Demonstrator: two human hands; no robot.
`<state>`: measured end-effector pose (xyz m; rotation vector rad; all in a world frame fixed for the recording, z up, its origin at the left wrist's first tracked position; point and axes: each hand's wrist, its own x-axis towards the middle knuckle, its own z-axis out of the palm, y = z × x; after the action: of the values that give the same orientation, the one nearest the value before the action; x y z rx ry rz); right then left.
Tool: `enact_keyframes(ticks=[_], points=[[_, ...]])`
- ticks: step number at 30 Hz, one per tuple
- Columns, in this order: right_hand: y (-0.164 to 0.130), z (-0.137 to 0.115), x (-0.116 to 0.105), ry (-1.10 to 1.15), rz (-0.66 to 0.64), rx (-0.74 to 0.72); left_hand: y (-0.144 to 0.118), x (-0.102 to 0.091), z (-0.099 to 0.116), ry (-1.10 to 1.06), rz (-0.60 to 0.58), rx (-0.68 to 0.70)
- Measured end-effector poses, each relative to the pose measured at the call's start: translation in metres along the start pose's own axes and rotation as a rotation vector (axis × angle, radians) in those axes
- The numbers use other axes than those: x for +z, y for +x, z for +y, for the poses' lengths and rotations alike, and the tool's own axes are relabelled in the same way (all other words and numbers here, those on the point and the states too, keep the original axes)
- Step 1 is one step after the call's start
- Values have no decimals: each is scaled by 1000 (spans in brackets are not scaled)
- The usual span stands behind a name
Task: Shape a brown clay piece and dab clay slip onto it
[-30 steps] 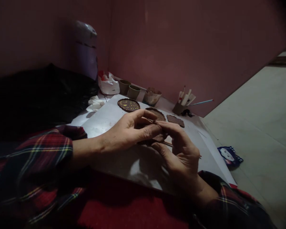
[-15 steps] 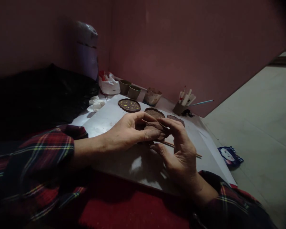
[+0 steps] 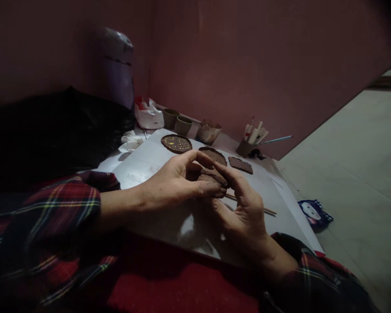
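Observation:
A lump of brown clay (image 3: 213,177) is held up between my two hands, above a white board (image 3: 143,158). My left hand (image 3: 179,178) grips it from the left, thumb across its near face and fingers curled behind. From the right, my right hand (image 3: 243,204) closes on the same lump, with the fingers over its far edge and the thumb underneath. Behind the hands lie a round clay piece (image 3: 213,154) with a raised rim, partly covered, and a flat rectangular clay slab (image 3: 240,164). A thin wooden stick (image 3: 270,211) passes beneath my right hand.
At the back left of the board is a round clay disc (image 3: 176,143) with yellow dots. Along the wall stand two cups (image 3: 183,126), a smeared tub (image 3: 208,131) and a tool holder (image 3: 245,148). A black plastic bag (image 3: 58,134) bulges at left.
My right hand has moved slightly left and closed in on the clay, its thumb now under the lump. The rectangular slab behind shows more fully. My left hand is nearly unmoved.

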<state>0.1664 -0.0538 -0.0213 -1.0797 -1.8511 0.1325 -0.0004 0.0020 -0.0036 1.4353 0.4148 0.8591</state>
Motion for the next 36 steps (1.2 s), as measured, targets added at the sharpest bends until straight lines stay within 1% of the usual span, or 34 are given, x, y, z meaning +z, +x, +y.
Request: enact_keyframes(ticks=[5, 8, 11, 14, 19, 23, 29, 36], points=[[1, -3, 0, -22, 26, -11, 0, 0, -1, -67, -38, -13], [1, -4, -1, -22, 31, -11, -1, 0, -1, -65, -56, -6], [0, -3, -1, -12, 14, 2, -1, 0, -1, -24, -59, -21], [-1, 0, 0, 6, -26, 18, -2, 0, 0, 42, -38, -55], [-1, 2, 0, -15, -10, -27, -1, -1, -1, 132, -24, -28], [-1, 3, 0, -9, -22, -12, -2, -2, -1, 163, -14, -39], [-2, 3, 1, -12, -35, -7, -2, -1, 1, 99, -18, -50], [-2, 0, -1, -8, -35, -19, -3, -1, 2, 8, -54, 10]])
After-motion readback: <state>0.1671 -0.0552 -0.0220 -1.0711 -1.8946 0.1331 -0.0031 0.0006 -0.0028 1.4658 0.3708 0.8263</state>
